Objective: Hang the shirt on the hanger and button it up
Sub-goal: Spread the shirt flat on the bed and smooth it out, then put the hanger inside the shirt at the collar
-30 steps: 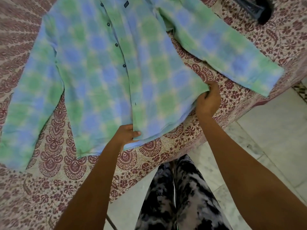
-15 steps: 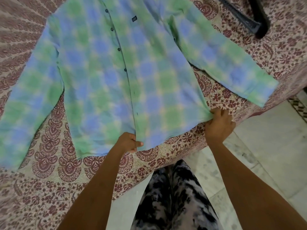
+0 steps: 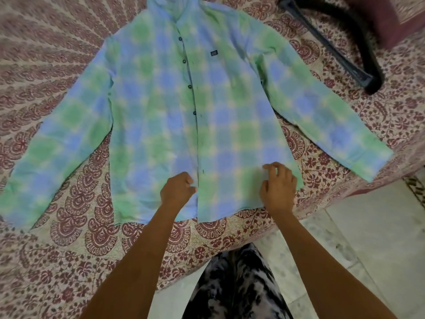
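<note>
A green and blue checked shirt lies flat on the bed, front up, sleeves spread to both sides, with several dark buttons fastened down the upper placket. My left hand pinches the front edge of the placket near the hem. My right hand hovers over the lower right front panel, fingers loosely curled, holding nothing. A black hanger lies on the bed at the upper right, apart from the shirt.
The bed is covered by a cream sheet with a maroon print. Its edge runs diagonally below the shirt's hem. A pale tiled floor lies to the right, and my patterned legs stand against the bed.
My right hand let go of the shirt's right hem corner and moved left onto the front panel. My view shifted, showing more of the shirt and the hanger.
</note>
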The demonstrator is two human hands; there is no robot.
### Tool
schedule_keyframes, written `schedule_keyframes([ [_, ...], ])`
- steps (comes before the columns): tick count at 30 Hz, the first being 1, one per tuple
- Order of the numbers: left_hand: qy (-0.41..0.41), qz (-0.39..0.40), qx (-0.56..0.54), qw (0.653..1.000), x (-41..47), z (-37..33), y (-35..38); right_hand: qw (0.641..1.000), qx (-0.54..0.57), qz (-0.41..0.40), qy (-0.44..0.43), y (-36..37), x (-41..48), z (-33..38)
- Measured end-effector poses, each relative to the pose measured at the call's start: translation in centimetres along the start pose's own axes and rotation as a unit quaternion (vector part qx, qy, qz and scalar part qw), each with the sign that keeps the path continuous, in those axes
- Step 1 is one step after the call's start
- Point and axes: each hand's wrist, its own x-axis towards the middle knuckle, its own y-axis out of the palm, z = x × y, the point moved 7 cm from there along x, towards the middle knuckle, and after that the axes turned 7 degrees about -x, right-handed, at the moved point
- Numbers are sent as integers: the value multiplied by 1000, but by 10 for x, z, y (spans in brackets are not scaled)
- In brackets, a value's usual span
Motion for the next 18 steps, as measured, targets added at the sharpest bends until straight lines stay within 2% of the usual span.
schedule_keyframes([
  [2,40,15,17,999,0,3,5,993,11,77,-94,18,-3,22],
  [4,55,33,46,997,-2,13,11,976,-13,164,-142,39,-12,34],
  [10,35,79,50,995,-18,25,5,956,-60,260,-119,39,-9,41],
  [18,68,4,-27,997,-20,-48,-63,982,39,171,-72,-56,64,55],
])
